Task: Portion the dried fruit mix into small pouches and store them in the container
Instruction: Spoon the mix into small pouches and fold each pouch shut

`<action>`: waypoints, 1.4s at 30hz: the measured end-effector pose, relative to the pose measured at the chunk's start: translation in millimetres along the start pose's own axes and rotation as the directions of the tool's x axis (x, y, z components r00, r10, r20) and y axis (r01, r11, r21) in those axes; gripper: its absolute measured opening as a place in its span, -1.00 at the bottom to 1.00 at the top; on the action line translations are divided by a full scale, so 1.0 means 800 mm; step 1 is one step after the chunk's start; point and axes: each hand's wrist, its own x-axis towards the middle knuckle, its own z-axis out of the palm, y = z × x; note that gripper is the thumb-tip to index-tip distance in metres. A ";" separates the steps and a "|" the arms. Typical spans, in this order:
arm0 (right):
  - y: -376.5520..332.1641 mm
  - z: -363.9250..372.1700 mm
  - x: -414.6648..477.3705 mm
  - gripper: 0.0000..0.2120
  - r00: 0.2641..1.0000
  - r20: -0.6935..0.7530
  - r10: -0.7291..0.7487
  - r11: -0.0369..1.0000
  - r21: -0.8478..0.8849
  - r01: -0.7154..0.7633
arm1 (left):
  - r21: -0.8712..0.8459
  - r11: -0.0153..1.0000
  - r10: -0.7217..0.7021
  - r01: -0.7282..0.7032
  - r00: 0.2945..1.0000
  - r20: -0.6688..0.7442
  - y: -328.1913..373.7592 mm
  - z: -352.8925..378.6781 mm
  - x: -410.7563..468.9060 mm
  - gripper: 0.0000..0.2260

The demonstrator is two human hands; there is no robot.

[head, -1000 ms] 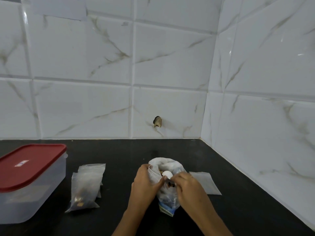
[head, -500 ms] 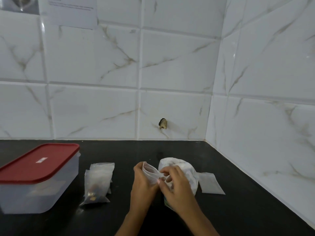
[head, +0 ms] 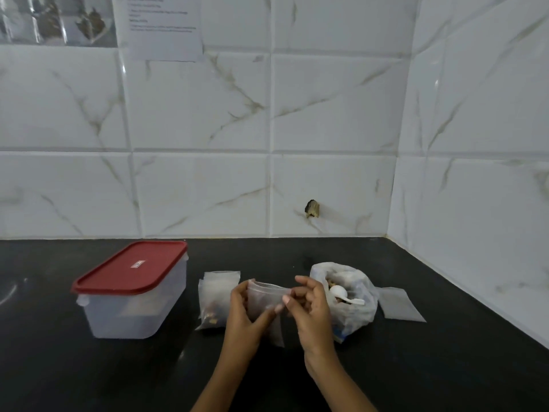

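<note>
My left hand and my right hand together hold a small clear pouch by its top edge, above the black counter. Just right of my right hand stands the open plastic bag of dried fruit mix, with a white plastic spoon lying in it. A filled pouch lies behind my left hand, partly hidden. At the left stands a clear plastic container with its red lid on.
A flat empty pouch lies right of the fruit bag. White tiled walls close the counter at the back and right, meeting in a corner. A paper sheet hangs on the back wall.
Both hands have come away from the fruit bag to its left, drawing the small pouch out between them. The spoon now shows in the bag. The view has shifted, so the container appears farther right.
</note>
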 end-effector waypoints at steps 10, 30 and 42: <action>0.002 -0.005 0.001 -0.56 0.999 0.036 -0.017 0.996 0.088 0.014 | -0.237 0.961 -0.144 0.142 0.990 0.006 0.012 -0.009 -0.010 -0.87; 0.007 0.013 0.004 -0.76 0.998 0.020 0.063 0.995 0.073 -0.064 | -0.367 0.914 -0.193 0.174 0.981 -0.015 0.012 -0.011 -0.008 -0.85; 0.000 0.017 0.000 -0.71 0.995 0.100 0.001 0.992 0.125 -0.014 | -0.346 0.928 -0.171 0.139 0.983 -0.063 0.013 -0.012 -0.012 -0.82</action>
